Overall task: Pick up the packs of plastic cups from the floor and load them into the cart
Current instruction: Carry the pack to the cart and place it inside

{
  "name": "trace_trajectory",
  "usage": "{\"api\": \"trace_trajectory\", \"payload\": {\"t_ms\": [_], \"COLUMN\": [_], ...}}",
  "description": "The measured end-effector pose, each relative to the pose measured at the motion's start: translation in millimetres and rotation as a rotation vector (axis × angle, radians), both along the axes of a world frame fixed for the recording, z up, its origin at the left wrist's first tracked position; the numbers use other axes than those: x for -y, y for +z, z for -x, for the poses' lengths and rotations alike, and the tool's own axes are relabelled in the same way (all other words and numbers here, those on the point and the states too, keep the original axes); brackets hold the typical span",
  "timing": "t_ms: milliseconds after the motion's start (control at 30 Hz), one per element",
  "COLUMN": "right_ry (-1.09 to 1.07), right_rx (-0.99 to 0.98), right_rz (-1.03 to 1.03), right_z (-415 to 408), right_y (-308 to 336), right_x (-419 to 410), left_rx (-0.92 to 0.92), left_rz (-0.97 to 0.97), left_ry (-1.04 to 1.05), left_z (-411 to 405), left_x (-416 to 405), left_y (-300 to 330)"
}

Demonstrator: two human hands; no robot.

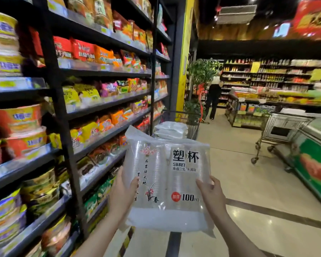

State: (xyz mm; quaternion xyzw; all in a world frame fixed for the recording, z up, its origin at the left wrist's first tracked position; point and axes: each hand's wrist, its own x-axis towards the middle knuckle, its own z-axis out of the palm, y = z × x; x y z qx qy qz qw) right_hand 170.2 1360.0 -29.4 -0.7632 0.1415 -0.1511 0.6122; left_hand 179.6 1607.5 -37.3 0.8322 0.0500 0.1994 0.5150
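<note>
I hold two clear packs of plastic cups (167, 180) side by side at chest height, printed faces up. My left hand (121, 191) grips the left edge, thumb on top of the pack with red flower print. My right hand (211, 191) grips the right edge of the pack marked 100 pcs. Straight ahead, beyond the packs, stands the dark wire cart (193, 127) with several white cup packs (171, 130) piled inside it.
Tall black shelves (63, 108) of noodle packs and bowls line the left side. A steel trolley (278, 132) and a green chest freezer (315, 164) stand on the right. A person (214, 97) stands far down the aisle near a potted tree (202, 71).
</note>
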Motion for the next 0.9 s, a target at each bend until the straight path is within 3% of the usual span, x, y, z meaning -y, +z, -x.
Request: {"api": "trace_trajectory", "payload": {"t_ms": [600,900], "right_ry": [0.015,-0.005], "right_rx": [-0.079,-0.194], "right_rz": [-0.013,0.054], "right_z": [-440,-628], "right_y": [-20,-65], "right_x": [40,45], "left_rx": [-0.114,-0.262], "left_rz": [0.046,0.046], "left_ry": [-0.017,-0.098], "left_z": [-454,-666], "left_x": [31,31], "left_y": [-9,-52]}}
